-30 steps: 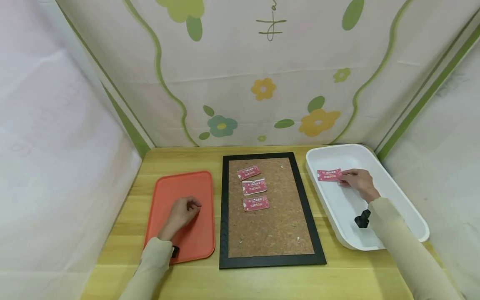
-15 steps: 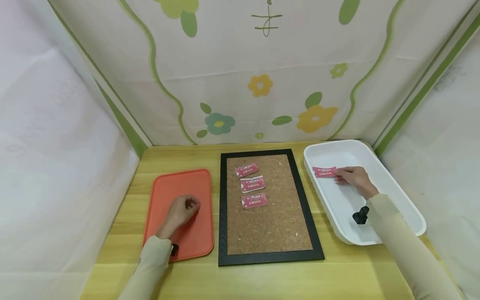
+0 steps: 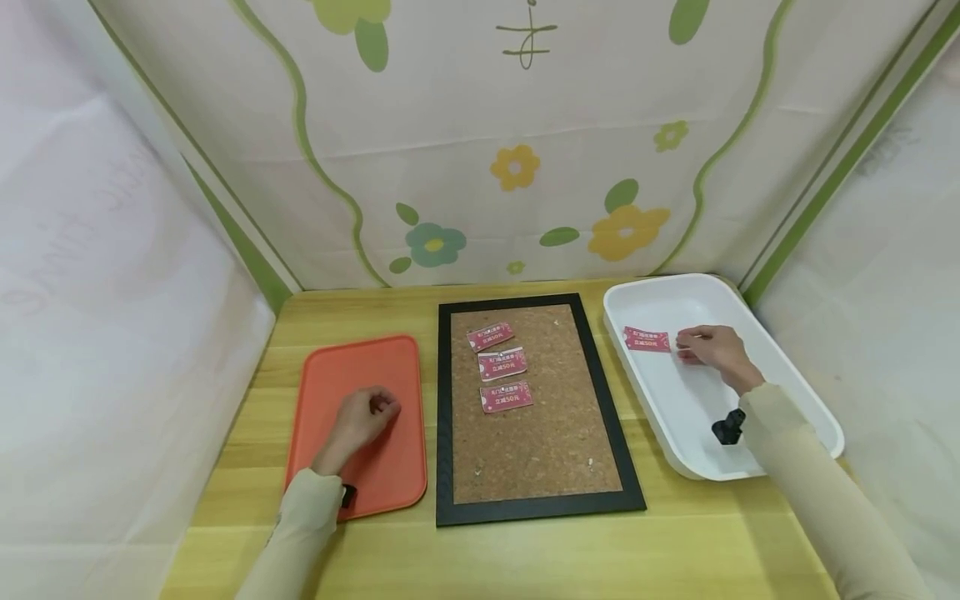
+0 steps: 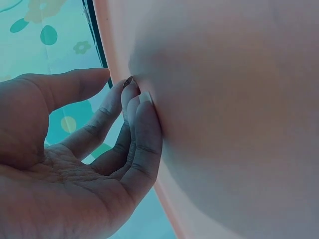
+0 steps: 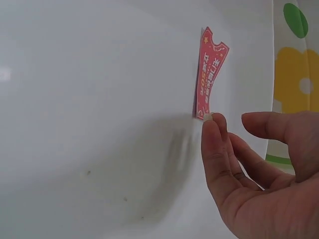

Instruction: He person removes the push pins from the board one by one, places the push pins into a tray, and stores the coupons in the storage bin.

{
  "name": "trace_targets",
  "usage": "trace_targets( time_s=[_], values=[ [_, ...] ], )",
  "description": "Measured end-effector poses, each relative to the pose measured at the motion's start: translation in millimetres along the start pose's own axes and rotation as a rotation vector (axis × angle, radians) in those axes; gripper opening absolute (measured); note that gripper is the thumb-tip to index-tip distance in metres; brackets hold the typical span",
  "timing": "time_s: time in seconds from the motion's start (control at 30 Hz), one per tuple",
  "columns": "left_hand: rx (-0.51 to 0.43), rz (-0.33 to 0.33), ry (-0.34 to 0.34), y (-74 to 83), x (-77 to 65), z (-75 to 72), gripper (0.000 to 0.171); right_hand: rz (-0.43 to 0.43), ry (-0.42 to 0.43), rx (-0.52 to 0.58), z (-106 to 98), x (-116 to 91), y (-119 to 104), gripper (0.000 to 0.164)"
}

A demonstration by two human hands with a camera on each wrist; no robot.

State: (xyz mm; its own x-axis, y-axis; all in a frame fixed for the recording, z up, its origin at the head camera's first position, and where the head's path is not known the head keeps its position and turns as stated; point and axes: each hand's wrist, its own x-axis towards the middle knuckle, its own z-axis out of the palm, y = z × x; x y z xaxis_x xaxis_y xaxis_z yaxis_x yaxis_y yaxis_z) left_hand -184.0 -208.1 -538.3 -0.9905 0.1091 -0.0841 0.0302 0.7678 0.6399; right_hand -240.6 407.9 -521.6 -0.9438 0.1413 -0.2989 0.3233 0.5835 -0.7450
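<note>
A pink printed coupon (image 3: 647,340) lies against the far left part of the white tub (image 3: 783,408). My right hand (image 3: 716,354) hovers just right of it, and a narrow gap shows between coupon and fingertips in the head view. In the right wrist view the thumb stands apart from the bent fingers, whose tips overlap the coupon's near end (image 5: 203,107). Over the red-orange tray (image 3: 408,487), my left hand (image 3: 365,419) idles with loosely curled fingers. Its thumb is apart from the fingers in the left wrist view, and nothing shows between them.
A black-framed cork board (image 3: 547,433) lies between tray and tub. Three similar pink coupons are fixed on its upper left, the lowest coupon (image 3: 506,397) being nearest its middle. A flowered cloth wall (image 3: 450,125) rises behind the wooden table (image 3: 525,558).
My right hand, which held the coupon, has let go of it and drawn slightly right. The coupon now lies in the tub. My left hand stays over the tray.
</note>
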Motion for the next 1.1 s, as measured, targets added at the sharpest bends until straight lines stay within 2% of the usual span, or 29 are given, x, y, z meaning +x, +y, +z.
trace_targets(
  time_s=[0.23, 0.5, 0.67, 0.83, 1.0, 1.1],
  values=[
    [0.002, 0.0, 0.009, 2.4, -3.2, -3.0, 0.014, -0.085, 0.026, 0.053, 3.7, -10.3, -22.0, 0.052],
    [0.002, -0.03, -0.011, 2.7, -4.2, -4.7, 0.029, -0.176, 0.014, 0.078, 24.9, -29.7, -58.3, 0.047],
    [-0.004, -0.036, -0.008, 4.3, -5.4, -4.5, 0.031, -0.255, -0.045, 0.091, 44.4, -45.9, -82.5, 0.043],
    [-0.008, -0.022, 0.039, 8.3, -4.7, -3.8, 0.031, -0.279, -0.09, 0.097, 70.6, -55.0, -99.3, 0.039],
    [-0.059, 0.015, 0.094, 15.3, -3.6, -3.3, 0.027, -0.306, -0.149, 0.091, 98.9, -57.3, -104.3, 0.034],
    [-0.104, 0.032, 0.1, 20.5, -2.9, -2.0, 0.029, -0.32, -0.168, 0.064, 112.9, -59.8, -104.1, 0.031]
  ],
)
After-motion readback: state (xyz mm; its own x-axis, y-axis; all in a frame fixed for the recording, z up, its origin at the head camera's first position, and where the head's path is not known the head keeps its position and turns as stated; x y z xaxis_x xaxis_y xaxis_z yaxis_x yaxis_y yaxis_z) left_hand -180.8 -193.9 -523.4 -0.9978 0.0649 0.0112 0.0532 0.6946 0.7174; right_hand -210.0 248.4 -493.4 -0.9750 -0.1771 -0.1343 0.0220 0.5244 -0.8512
